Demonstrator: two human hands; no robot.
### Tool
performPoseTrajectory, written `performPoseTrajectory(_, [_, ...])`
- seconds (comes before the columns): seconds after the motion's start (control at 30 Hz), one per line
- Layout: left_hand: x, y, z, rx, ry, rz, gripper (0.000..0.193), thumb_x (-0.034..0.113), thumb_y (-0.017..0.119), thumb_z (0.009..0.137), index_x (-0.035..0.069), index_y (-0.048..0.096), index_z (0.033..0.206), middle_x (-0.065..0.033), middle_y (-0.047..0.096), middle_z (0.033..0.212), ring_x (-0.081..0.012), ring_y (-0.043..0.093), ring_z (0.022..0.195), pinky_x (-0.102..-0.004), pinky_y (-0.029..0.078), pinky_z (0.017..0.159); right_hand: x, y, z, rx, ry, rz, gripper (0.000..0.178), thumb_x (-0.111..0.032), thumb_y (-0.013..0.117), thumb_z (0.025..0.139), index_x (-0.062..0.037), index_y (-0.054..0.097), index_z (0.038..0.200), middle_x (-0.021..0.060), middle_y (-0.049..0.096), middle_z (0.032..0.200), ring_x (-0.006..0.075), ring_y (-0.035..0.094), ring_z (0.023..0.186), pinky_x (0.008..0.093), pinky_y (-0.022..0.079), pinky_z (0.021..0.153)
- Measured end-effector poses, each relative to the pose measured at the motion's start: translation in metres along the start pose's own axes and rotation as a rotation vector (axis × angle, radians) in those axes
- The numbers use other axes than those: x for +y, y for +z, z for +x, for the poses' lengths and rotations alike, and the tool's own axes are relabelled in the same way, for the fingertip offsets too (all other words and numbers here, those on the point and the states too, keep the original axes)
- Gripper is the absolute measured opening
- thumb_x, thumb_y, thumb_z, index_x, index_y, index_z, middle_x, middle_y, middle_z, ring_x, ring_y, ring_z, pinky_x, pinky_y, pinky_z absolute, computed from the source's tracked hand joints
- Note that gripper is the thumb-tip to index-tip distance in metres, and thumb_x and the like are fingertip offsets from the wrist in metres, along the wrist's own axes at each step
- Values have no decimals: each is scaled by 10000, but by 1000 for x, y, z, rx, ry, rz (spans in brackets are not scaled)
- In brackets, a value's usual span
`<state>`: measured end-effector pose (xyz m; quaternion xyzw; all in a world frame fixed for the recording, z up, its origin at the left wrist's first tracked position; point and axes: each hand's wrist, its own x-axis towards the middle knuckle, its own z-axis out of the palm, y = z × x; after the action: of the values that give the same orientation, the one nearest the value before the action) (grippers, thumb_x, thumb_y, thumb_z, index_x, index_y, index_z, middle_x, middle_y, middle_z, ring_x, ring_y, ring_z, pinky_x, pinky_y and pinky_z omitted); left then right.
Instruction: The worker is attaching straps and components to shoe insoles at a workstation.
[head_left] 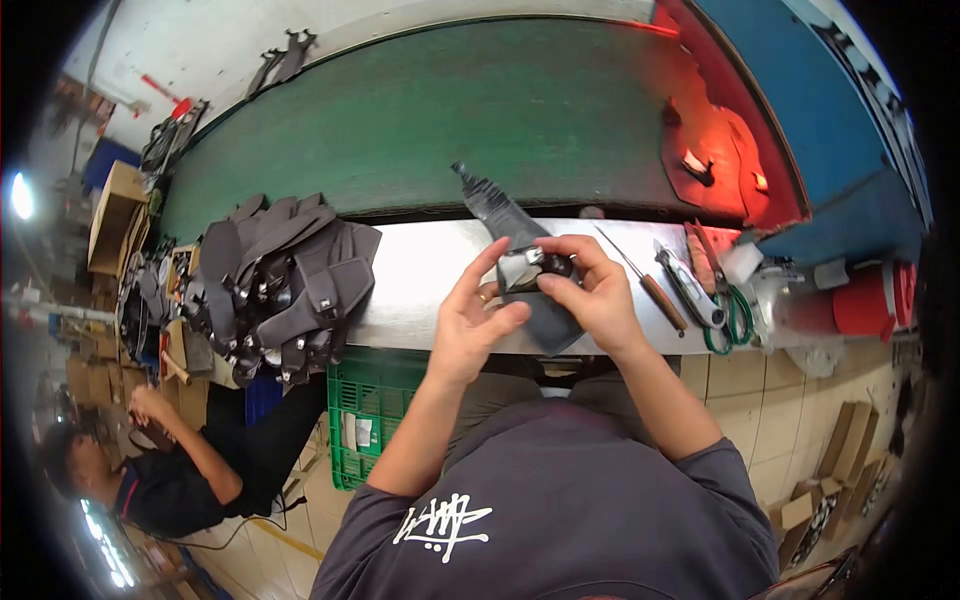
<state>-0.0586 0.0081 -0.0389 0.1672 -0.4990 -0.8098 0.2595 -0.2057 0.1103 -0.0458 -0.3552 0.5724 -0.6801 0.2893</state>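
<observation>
Over the metal table's front edge I hold a dark grey strap piece (pixel 553 325) with a shiny metal and black buckle part (pixel 527 264) on it. Its narrow, crinkled end (pixel 482 192) points away from me to the upper left. My right hand (pixel 600 296) pinches the buckle part between thumb and fingers. At the piece's left edge, my left hand (pixel 476 318) is half curled, its index fingertip and thumb against the strap. What lies under the fingers is hidden.
Left, a heap of dark grey buckled straps (pixel 290 285); right, an awl (pixel 660 300), a utility knife (pixel 690 287) and green-handled scissors (pixel 738 318). Beyond runs a green conveyor belt (pixel 430 110) toward a red-lit opening (pixel 715 150). A green crate (pixel 370 400) stands below; another person (pixel 190 450) sits left.
</observation>
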Motion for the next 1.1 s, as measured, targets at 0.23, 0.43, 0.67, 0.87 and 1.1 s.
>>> performPoseTrajectory(0.23, [-34,18,1,87,28,187,309,10,756,784,15,652,1075,-76,559,1181,-129,553,1040,-246,461,861,-29,2,-50,28,-184,-391,432,27,586,811,0,592,1243,132,462,1212,149,561,875,274,456,817])
performPoseTrajectory(0.43, [-14,20,-13,93,-189,-86,185,-10,722,806,32,655,972,-9,640,936,-79,588,890,-232,472,818,-8,-39,-31,61,228,617,281,-251,580,955,-33,490,1107,110,567,1186,183,556,1102,336,442,959])
performPoseTrajectory(0.67, [-23,11,-19,-223,-146,-44,253,22,635,847,-27,654,1095,-177,497,1382,-214,521,1216,-314,390,1023,-7,-42,-29,-8,154,849,215,-160,657,866,-40,581,1028,72,609,943,123,590,776,329,471,894])
performPoseTrajectory(0.87, [-12,4,-17,-29,-321,-51,322,78,468,947,-15,556,1242,-161,556,1311,-220,552,1173,-336,424,1000,-37,-44,-47,40,100,303,332,-104,729,780,-100,407,859,3,462,849,70,427,750,212,361,669])
performPoseTrajectory(1.1, [-16,-7,-21,-11,-354,-75,299,74,558,928,23,555,1222,-175,575,1279,-219,581,1132,-333,471,952,-37,-35,-69,40,113,50,377,-100,743,783,-12,540,1088,0,562,874,77,524,825,234,435,742])
